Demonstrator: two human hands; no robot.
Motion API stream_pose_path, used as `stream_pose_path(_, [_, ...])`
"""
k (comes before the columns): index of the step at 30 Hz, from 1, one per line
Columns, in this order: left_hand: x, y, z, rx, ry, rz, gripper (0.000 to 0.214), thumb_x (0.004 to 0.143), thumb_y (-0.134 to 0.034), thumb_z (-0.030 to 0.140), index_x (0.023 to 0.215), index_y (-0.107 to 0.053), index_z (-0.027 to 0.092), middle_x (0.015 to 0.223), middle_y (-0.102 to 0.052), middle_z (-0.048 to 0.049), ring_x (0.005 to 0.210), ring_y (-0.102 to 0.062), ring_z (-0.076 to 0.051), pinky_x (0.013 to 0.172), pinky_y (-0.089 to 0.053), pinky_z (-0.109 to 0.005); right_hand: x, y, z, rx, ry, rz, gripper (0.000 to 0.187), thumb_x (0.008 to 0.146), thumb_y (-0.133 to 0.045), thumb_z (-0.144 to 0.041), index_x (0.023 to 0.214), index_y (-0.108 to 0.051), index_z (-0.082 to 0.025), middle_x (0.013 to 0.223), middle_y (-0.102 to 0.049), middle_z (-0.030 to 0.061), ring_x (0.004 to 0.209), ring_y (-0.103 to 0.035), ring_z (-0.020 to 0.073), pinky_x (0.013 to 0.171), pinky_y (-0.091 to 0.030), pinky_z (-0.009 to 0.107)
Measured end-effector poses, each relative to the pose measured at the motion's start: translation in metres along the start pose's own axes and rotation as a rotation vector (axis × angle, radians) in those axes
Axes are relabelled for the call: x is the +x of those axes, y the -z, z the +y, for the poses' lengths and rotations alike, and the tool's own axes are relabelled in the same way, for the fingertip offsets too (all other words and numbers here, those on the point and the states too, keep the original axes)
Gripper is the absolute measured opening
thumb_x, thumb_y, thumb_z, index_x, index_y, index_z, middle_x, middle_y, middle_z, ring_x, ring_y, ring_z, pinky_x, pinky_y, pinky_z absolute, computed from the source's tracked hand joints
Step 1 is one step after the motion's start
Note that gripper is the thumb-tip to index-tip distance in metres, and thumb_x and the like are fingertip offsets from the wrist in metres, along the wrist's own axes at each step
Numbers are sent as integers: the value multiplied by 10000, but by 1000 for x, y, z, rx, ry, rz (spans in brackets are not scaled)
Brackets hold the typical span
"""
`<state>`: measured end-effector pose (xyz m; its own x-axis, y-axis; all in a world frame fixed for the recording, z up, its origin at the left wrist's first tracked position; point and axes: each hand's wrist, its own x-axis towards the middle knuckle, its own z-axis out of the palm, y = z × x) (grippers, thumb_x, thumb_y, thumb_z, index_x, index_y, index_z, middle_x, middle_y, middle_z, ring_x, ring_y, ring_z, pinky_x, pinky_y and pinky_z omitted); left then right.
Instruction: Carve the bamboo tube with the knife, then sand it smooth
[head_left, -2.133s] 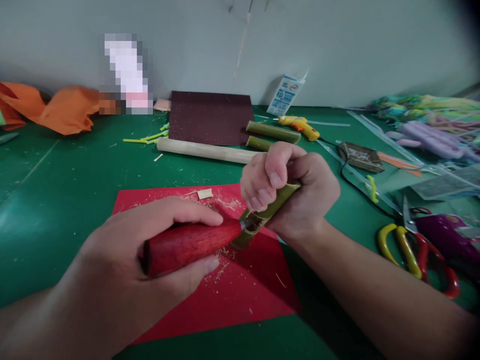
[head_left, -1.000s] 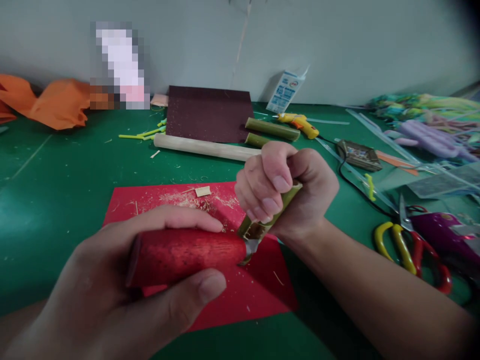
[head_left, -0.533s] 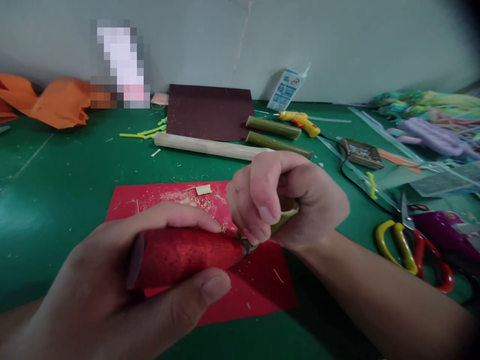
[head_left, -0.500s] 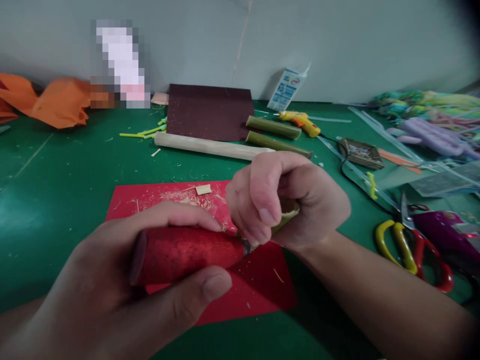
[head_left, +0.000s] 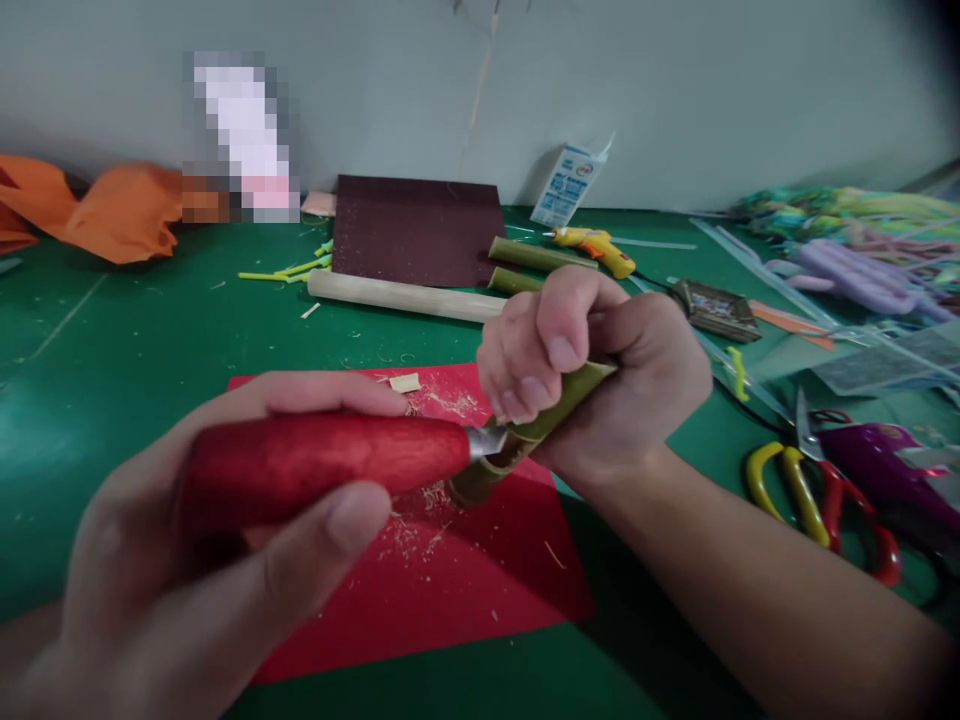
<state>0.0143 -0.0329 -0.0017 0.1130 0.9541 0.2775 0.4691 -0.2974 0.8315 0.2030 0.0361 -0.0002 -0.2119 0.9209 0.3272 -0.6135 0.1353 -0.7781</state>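
Note:
My left hand [head_left: 225, 560] is closed around the red wooden handle of a carving knife [head_left: 337, 455]. Its short metal blade points right and meets the edge of a cut in a green bamboo piece [head_left: 480, 482]. My right hand [head_left: 592, 370] grips that bamboo with curled fingers, holding it slanted, lower end toward the knife. The fingers hide the middle of the bamboo. Beneath both hands lies a red sheet [head_left: 450, 590] strewn with pale shavings and a small wood chip [head_left: 406, 382].
Behind are a pale stick [head_left: 405, 296], a dark brown sheet [head_left: 416, 230], split bamboo pieces [head_left: 540, 253] and a yellow glue gun [head_left: 596, 245]. To the right lie scissors [head_left: 817, 480] with their blades upward and a small framed box [head_left: 716, 308]. Orange cloth [head_left: 120, 215] sits at the far left.
My left hand has drawn the knife left and slightly up, so its blade now shows. My right hand has shifted slightly right and up with the bamboo, exposing its cut lower end.

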Motion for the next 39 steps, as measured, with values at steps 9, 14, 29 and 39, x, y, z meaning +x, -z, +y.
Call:
stream_pose_path(9, [3, 6, -2, 319, -360, -105, 371, 665, -625, 234, 1021, -526, 270, 916, -583, 27, 725, -583, -123, 715, -532, -209, -5, -2, 6, -183, 85, 69, 176, 616, -388, -125, 555, -508, -237, 488, -450, 18, 464, -401, 167, 435, -295, 306])
stream_pose_path(14, [5, 8, -5, 329, -515, -245, 456, 689, -611, 187, 1123, -480, 239, 1025, -623, -6, 892, -619, -162, 761, -538, -232, -6, 2, 9, -280, 78, 75, 165, 699, -449, -159, 595, -540, -248, 556, -478, 20, 508, -438, 173, 465, -355, 310])
stream_pose_path(29, [5, 7, 2, 240, -229, -125, 399, 680, -682, 381, 1060, -564, 349, 946, -656, 66, 745, -641, -139, 724, -562, -222, -5, 1, 3, -144, 84, -38, 242, 755, -473, -234, 515, -498, -213, 420, -480, -23, 368, -464, 122, 374, -373, 244])
stream_pose_path(39, [-3, 6, 1, 295, -209, -92, 413, 653, -688, 432, 1041, -567, 360, 870, -685, 72, 631, -646, -137, 653, -569, -231, -4, 1, -2, -77, -30, -149, 209, 759, -475, -259, 559, -509, -209, 432, -527, -22, 333, -487, 125, 333, -394, 236])
